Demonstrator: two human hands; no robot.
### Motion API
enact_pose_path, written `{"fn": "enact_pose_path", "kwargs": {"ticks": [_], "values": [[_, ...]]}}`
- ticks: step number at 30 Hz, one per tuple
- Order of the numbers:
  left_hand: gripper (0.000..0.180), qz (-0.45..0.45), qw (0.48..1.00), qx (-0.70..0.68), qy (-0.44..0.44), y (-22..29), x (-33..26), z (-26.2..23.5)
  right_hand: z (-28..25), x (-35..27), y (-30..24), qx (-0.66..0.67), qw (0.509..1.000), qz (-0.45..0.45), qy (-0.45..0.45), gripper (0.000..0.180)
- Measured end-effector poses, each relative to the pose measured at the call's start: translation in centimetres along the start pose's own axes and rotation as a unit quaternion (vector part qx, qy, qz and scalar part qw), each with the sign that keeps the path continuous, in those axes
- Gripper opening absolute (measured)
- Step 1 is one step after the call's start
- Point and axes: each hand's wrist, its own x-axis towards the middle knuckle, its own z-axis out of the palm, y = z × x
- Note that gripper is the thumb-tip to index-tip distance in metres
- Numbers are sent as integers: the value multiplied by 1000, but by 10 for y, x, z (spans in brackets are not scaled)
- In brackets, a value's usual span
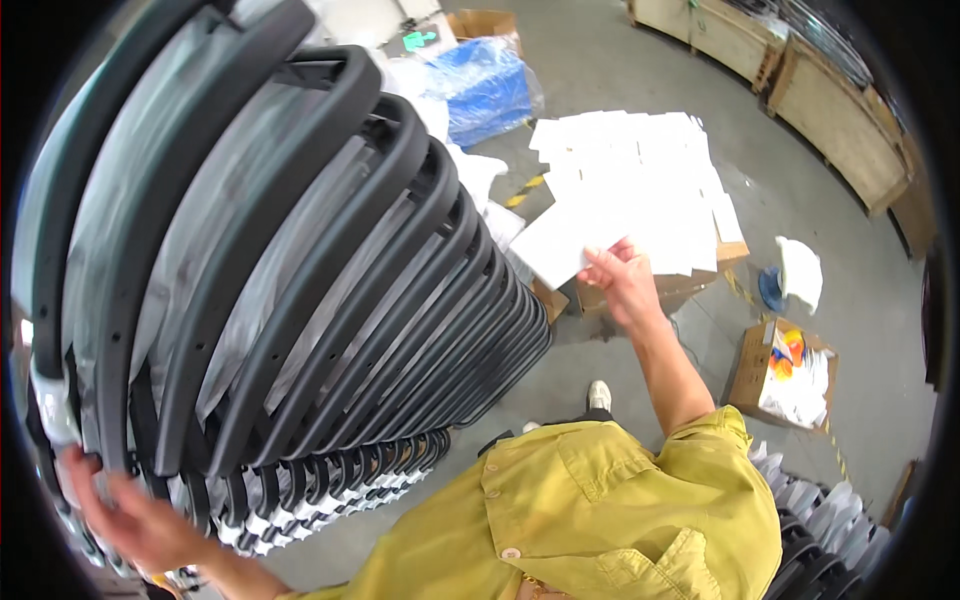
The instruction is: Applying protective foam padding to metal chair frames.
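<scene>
My right hand (620,280) pinches a white sheet (550,248) at its corner between thumb and fingers. Just beyond it, many more white sheets (630,190) overlap in a pile on top of a cardboard box (665,288). At the lower left, my left hand (135,515) is open, its fingers apart and slightly blurred. It is beside the lower ends of a long row of curved dark grey frames (300,290), with translucent plastic film between them. The fingertips are close to a white wrapped piece (55,405) at the row's near end; whether they touch it I cannot tell.
An open carton (750,375) with orange and white items stands at the right, near a white bag (800,272). A blue plastic-covered bundle (490,95) is at the back. Wooden crates (830,105) line the far right. More wrapped dark frames (815,540) are at the lower right.
</scene>
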Motion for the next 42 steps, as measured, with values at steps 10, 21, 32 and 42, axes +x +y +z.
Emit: {"fn": "enact_pose_path", "kwargs": {"ticks": [10,21,32,42], "values": [[17,-369,658,-546,-365,171,-27,81,58,-26,-38,-78,993,-15,-90,18],[21,-238,872,-397,-160,98,73,52,174,-12,-102,-204,870,29,-448,30],[45,-399,855,-130,-307,-2,155,92,302,-3,-88,-14,907,108,-408,23],[24,-260,900,-320,-144,-12,128,106,305,-5,-73,-71,894,122,-425,15]]}}
